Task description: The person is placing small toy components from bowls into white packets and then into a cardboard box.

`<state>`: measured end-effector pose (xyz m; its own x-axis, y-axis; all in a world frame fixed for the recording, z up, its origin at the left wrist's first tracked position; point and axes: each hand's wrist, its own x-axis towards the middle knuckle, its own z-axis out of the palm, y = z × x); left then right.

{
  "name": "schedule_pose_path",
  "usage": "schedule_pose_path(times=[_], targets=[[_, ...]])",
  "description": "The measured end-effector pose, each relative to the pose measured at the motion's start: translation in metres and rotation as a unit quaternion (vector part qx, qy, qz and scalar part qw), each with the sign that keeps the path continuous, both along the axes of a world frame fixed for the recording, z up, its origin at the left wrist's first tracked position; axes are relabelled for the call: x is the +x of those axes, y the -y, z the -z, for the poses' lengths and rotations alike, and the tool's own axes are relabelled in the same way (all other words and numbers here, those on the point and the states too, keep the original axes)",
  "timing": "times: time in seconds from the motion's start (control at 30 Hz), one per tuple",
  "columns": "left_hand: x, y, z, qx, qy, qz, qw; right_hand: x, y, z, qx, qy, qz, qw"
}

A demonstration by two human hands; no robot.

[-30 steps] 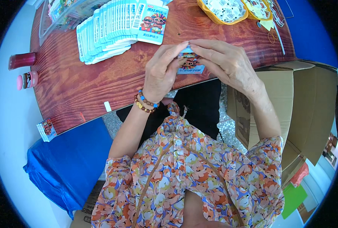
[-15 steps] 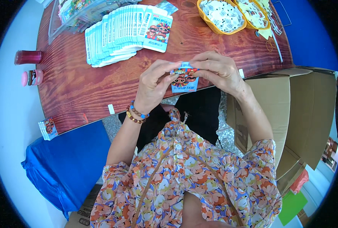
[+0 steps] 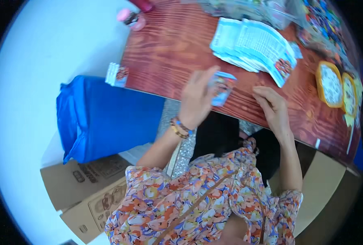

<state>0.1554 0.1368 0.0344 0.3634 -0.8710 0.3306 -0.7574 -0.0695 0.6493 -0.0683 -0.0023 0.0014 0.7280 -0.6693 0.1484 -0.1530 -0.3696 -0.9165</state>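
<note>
My left hand [image 3: 197, 98] is raised over the near edge of the reddish wooden table [image 3: 177, 49] and holds a small blue card packet [image 3: 222, 87] between thumb and fingers. My right hand [image 3: 273, 108] rests with loosely curled fingers on the table edge, a little to the right of the packet, holding nothing. A fanned row of matching blue and white packets [image 3: 255, 45] lies on the table beyond both hands.
Two yellow trays [image 3: 330, 83] with small pieces sit at the table's right. A small packet stack [image 3: 117, 74] lies at the left edge, a pink-capped bottle [image 3: 130, 18] at the far corner. A blue cloth-covered seat [image 3: 104, 118] and cardboard boxes [image 3: 87, 192] stand left.
The view has swung left. My right hand let go of the packet, which both hands held before; my left hand now holds it alone, moved out to the left.
</note>
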Motion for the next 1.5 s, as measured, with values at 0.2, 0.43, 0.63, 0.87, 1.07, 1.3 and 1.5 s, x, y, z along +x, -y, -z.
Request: schedule_pose_path(times=[0.2,0.43,0.63,0.87,1.07,1.3,1.5], targets=[[0.172,-0.094,-0.012,0.055,0.343,-0.245,0.905,0.023,-0.005,-0.01,-0.04,0.011,-0.072,0.997],[0.241,-0.12,0.016,0.149,0.448,-0.309,0.826,0.027,-0.011,-0.004,-0.01,-0.032,-0.126,0.991],[0.252,-0.122,0.02,0.179,0.437,-0.34,0.813,0.03,-0.012,-0.006,0.009,-0.053,-0.124,0.991],[0.223,-0.104,0.023,0.114,0.409,-0.274,0.863,0.018,0.014,-0.019,-0.19,-0.002,0.084,0.978],[0.074,-0.007,0.017,-0.01,0.243,-0.071,0.967,-0.003,0.07,0.021,-0.3,-0.153,0.084,0.938],[-0.029,0.098,0.041,-0.021,0.173,0.139,0.975,-0.024,0.074,0.011,-0.194,-0.091,0.029,0.976],[-0.054,0.107,0.018,-0.042,0.18,0.091,0.979,-0.045,0.033,-0.001,-0.222,-0.024,0.195,0.955]])
